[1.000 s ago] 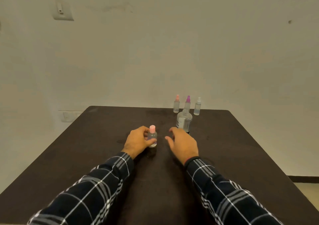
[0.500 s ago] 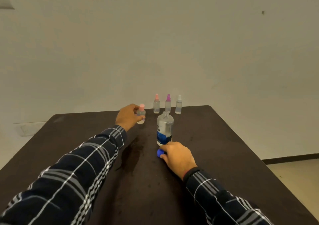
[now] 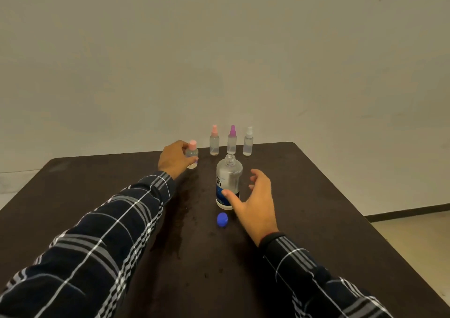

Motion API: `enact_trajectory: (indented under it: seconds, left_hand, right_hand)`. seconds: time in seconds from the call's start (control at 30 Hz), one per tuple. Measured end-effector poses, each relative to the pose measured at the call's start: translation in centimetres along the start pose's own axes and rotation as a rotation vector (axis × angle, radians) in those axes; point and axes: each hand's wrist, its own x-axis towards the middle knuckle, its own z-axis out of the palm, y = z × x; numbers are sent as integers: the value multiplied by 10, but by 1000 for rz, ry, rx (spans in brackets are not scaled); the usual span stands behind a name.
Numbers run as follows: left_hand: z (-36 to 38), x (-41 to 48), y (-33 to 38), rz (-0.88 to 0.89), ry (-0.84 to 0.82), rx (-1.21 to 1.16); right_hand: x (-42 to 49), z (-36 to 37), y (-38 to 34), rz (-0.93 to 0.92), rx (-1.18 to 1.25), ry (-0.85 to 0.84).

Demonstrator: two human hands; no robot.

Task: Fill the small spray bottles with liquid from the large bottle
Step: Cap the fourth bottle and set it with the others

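Head view: a dark table is seen from above, with a large bottle standing upright and uncapped near its middle. The right hand is spread open just beside that bottle, thumb against its label, fingers apart. A blue cap lies just in front. The left hand is closed around a small pink-capped bottle. Three spray bottles are lined up at the far edge: pink-topped, purple-topped, white-topped.
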Motion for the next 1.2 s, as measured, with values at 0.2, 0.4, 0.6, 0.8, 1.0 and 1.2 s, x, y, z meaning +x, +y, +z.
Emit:
enact_trajectory:
  seconds: [0.2, 0.4, 0.6, 0.8, 1.0, 1.2]
  left_hand:
    - [7, 26, -1, 5, 30, -19]
    - [19, 49, 2, 17, 26, -16]
    - [37, 66, 5, -15, 10, -34]
    - [43, 72, 1, -109, 93, -51]
    - [36, 77, -2, -158, 54, 19]
    - [27, 45, 0, -125, 85, 29]
  right_hand:
    - [15, 19, 10, 47, 92, -158]
    - [19, 22, 15, 17, 38, -147]
    - [18, 26, 19, -2, -23, -120]
    - [19, 25, 20, -13, -42, -138]
    - [20, 27, 24, -9, -45, -141]
    - [19, 24, 19, 21, -56, -163]
